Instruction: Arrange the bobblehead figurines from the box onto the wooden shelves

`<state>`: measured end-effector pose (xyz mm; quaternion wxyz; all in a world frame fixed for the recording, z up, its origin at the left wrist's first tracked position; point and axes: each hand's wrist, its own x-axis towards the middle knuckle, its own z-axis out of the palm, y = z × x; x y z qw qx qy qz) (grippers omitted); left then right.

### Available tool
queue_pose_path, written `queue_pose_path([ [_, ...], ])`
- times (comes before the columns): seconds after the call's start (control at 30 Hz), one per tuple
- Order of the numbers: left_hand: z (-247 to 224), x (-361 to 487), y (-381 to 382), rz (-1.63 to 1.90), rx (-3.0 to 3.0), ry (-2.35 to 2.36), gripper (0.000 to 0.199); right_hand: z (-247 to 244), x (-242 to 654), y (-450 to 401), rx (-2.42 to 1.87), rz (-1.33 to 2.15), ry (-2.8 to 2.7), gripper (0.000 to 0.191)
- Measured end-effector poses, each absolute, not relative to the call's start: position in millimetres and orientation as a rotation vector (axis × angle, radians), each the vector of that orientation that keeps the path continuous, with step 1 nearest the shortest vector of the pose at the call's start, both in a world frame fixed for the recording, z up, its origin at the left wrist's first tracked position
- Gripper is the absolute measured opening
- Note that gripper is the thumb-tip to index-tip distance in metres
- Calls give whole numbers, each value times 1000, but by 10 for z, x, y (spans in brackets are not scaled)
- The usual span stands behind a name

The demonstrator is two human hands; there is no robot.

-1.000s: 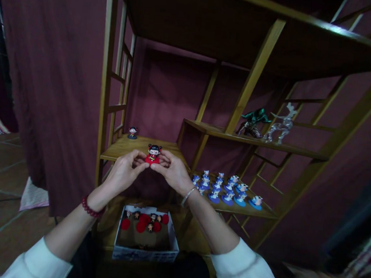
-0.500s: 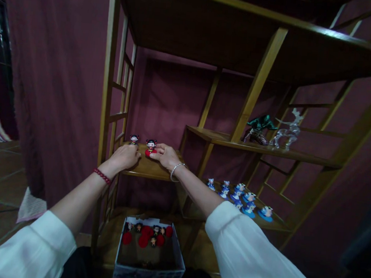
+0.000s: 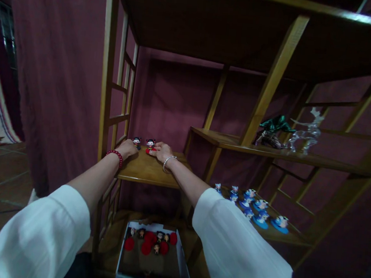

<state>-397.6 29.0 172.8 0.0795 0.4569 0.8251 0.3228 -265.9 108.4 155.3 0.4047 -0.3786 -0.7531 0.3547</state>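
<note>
On the small upper-left shelf (image 3: 150, 173) stand two black-haired doll figurines, both upright. My right hand (image 3: 164, 151) grips the red base of the right figurine (image 3: 150, 145), fingers closed about its side. At the left figurine (image 3: 136, 142), my left hand (image 3: 128, 148) is closed with its fingertips at the dark base; the hand partly hides the contact. Below, an open cardboard box (image 3: 180, 253) holds several more figurines with round red bases (image 3: 146, 247).
Several blue-and-white figurines (image 3: 261, 217) stand on the lower right shelf. A clear deer ornament (image 3: 306, 134) and a green-leaved ornament (image 3: 273, 131) sit on the middle right shelf (image 3: 224, 141). A slanted wooden post (image 3: 275, 80) and a lattice side (image 3: 120, 88) frame the space.
The right figurine has moved back along the shelf with my right hand. My left hand has reached further in by the left figurine. The view has shifted slightly left.
</note>
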Motion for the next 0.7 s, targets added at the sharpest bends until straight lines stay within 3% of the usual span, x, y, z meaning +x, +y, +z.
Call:
queue_pose_path([
  [0.37,1806,-4028,480,647,1470,2674,35,1409,-2696,1242,-977,822,-1976,44],
  [0.7,1742,-4034,589,719,1365,2708,33,1524,-2636,1034,-1041,794,-2047,43],
])
